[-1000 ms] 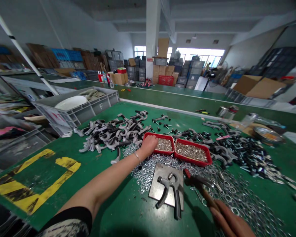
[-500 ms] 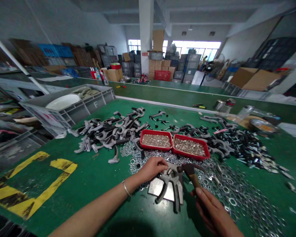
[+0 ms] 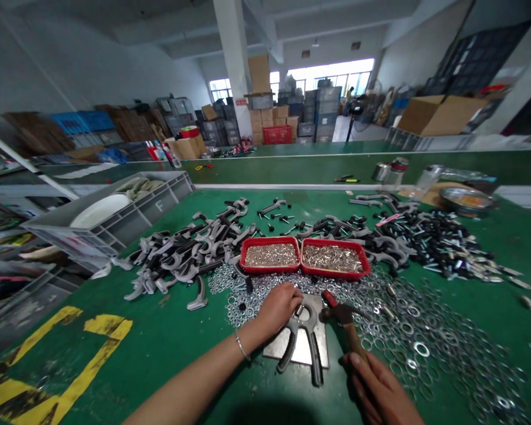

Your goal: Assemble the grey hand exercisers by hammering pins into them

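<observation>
My right grip [image 3: 380, 383] is closed around the wooden handle of a dark-headed claw hammer [image 3: 352, 337], and I hold its metal head just beside the right edge of a flat grey metal plate [image 3: 301, 349]. On that plate lies a grey-and-black, two-legged hand tool [image 3: 313, 349], its rounded end away from me, its dark-padded legs spread towards me, the right one reaching past the near edge. My left grip [image 3: 279, 307] is at the tool's upper left, fingers curled and tips drawn close together; whether they pinch something small I cannot tell (my own knuckles block the view). Loose silvery metal rings [image 3: 265, 289] are strewn over the green counter [image 3: 181, 330], and two red plastic trays [image 3: 335, 274] of small shiny metal pieces stand beyond the plate.
</observation>
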A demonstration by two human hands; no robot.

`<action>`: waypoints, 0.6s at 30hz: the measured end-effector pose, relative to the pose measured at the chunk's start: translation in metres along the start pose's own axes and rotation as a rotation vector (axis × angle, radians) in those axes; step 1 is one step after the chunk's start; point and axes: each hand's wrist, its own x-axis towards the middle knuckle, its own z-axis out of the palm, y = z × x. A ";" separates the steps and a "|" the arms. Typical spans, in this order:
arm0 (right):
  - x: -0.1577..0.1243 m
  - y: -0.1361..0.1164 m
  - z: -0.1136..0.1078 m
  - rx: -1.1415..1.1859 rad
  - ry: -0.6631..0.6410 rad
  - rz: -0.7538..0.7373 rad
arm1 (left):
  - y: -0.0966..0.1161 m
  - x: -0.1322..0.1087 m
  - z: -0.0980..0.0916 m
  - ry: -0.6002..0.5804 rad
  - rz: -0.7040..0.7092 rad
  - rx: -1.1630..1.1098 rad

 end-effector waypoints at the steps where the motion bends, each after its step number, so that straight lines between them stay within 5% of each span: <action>1: 0.002 0.003 0.000 0.006 -0.009 0.002 | 0.001 0.000 0.000 0.005 0.002 0.012; 11: -0.014 -0.015 0.008 0.002 -0.052 -0.027 | 0.005 -0.002 0.004 0.056 -0.001 0.021; 18: -0.008 -0.004 0.007 -0.033 -0.041 -0.047 | 0.003 -0.004 0.011 0.040 0.085 0.165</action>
